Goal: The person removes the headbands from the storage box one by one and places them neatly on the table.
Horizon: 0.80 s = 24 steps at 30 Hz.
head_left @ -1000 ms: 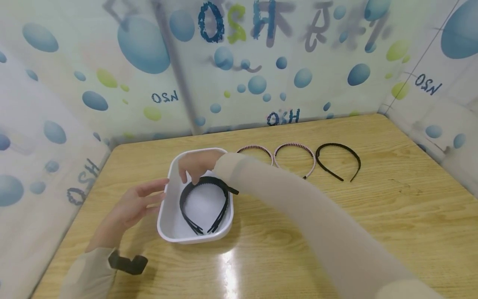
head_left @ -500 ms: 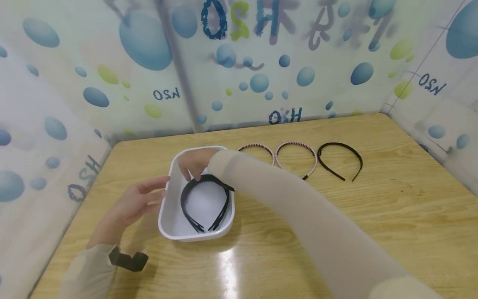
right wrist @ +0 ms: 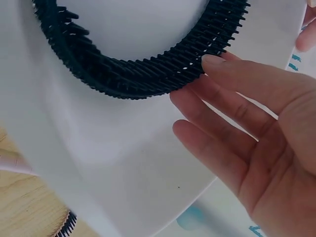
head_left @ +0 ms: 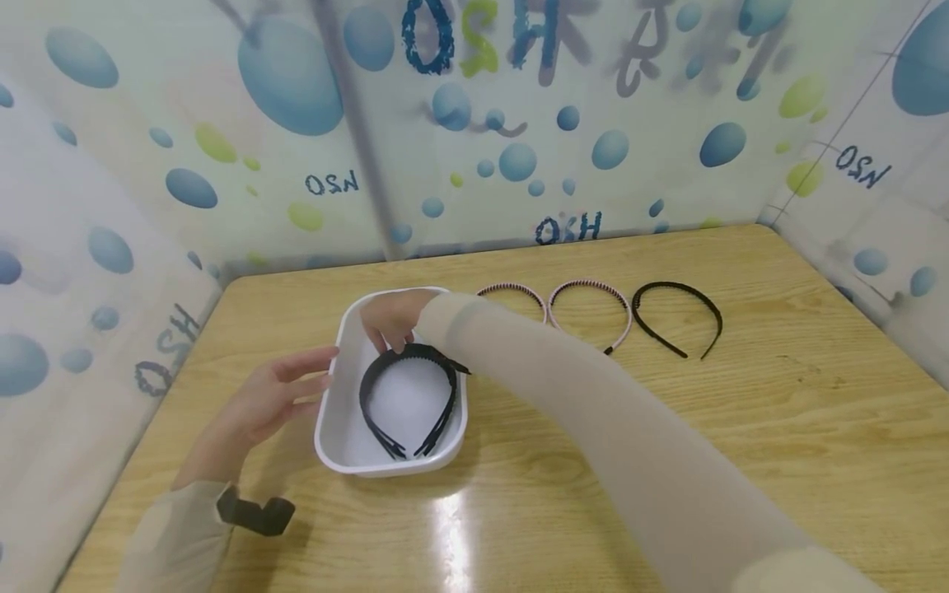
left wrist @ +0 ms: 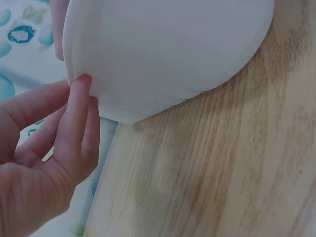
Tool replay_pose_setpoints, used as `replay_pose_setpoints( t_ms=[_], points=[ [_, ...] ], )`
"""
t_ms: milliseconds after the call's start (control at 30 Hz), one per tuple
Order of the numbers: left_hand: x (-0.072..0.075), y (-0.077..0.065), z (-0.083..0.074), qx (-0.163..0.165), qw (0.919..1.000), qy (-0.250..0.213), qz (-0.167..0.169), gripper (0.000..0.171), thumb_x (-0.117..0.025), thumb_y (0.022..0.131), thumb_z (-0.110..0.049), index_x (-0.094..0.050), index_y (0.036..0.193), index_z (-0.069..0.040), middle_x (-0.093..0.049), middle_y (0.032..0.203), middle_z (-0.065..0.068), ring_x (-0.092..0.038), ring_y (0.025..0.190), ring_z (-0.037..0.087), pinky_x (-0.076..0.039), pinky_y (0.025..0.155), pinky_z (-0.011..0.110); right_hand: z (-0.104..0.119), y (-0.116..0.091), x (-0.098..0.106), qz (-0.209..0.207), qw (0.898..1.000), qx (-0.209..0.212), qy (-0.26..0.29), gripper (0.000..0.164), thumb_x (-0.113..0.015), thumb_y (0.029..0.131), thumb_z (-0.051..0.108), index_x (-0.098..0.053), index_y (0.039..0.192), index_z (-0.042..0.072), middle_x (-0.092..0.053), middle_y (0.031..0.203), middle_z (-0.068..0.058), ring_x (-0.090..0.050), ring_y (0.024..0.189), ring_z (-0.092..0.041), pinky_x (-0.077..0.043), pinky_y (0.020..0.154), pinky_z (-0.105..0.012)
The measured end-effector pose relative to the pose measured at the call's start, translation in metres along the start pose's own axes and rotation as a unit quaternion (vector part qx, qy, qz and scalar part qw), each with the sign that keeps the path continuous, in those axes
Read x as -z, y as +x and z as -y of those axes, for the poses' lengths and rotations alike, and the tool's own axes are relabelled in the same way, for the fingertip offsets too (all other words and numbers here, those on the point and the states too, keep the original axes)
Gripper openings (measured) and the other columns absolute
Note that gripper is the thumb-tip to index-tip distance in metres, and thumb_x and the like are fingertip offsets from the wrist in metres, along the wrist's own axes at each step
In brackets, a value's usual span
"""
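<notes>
A white plastic box (head_left: pixel 335 449) stands on the table, with black toothed headbands (head_left: pixel 368 380) lying nested inside it; the stack makes their exact number hard to tell. My right hand (head_left: pixel 395 317) reaches into the far part of the box. In the right wrist view its thumb and fingers (right wrist: pixel 212 98) pinch the curved top of the black headbands (right wrist: pixel 148 74). On the box's left side, my left hand (head_left: pixel 278 395) touches the rim with fairly straight fingers. The left wrist view has those fingertips (left wrist: pixel 81 86) against the box's outer wall (left wrist: pixel 173 49).
Right of the box, two pink-and-black headbands (head_left: pixel 589 284) and one black headband (head_left: pixel 678 287) lie in a row on the wooden table (head_left: pixel 778 395). My right forearm (head_left: pixel 578 403) crosses the table and partly covers the pink ones. A bubble-patterned curtain (head_left: pixel 474 165) borders the back.
The view has shifted slightly. My right hand stays at the headbands' curved top inside the box, its fingers moving only a little. The left hand keeps its place at the rim.
</notes>
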<state>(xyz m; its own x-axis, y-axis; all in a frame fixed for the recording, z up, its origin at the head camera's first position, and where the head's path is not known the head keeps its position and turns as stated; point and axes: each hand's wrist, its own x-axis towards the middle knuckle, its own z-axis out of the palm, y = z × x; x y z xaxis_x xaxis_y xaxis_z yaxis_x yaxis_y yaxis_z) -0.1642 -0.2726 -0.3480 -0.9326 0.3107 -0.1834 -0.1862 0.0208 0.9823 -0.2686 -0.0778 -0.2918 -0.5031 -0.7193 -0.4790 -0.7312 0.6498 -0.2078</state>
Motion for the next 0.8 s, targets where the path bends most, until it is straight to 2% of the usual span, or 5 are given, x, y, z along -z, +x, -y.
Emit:
replay_pose_setpoints(
  t_ms=[233,533,800],
  points=[
    [0.0,0.0,-0.001,0.011,0.9999,0.008,-0.008,0.033,-0.057,0.09,-0.002,-0.062,0.117,-0.019,-0.059,0.111,-0.008,-0.058,0.097,0.008,-0.052,0.079,0.03,-0.006,0.008,-0.002,-0.003,1.0,0.0,0.01,0.023,-0.064,0.083,-0.001,-0.072,0.095,0.016,-0.063,0.093,0.002,-0.061,0.079,-0.017,-0.05,0.066,-0.023],
    [0.0,-0.001,0.0,0.01,0.9999,0.007,-0.011,0.033,-0.057,0.089,-0.002,-0.061,0.118,-0.019,-0.059,0.11,-0.008,-0.059,0.096,0.008,-0.052,0.079,0.029,-0.01,-0.001,0.0,-0.031,0.999,0.002,0.028,0.021,-0.067,0.081,0.001,-0.07,0.096,0.015,-0.061,0.092,0.0,-0.059,0.075,-0.016,-0.05,0.064,-0.024],
    [0.001,0.0,0.002,0.002,1.0,0.002,-0.003,0.034,-0.056,0.09,-0.001,-0.062,0.118,-0.018,-0.059,0.11,-0.008,-0.059,0.096,0.009,-0.052,0.079,0.029,-0.013,-0.008,0.008,-0.054,0.998,0.022,0.04,0.025,-0.065,0.081,0.0,-0.069,0.102,0.014,-0.062,0.09,-0.001,-0.054,0.069,-0.013,-0.047,0.058,-0.021]
  ],
)
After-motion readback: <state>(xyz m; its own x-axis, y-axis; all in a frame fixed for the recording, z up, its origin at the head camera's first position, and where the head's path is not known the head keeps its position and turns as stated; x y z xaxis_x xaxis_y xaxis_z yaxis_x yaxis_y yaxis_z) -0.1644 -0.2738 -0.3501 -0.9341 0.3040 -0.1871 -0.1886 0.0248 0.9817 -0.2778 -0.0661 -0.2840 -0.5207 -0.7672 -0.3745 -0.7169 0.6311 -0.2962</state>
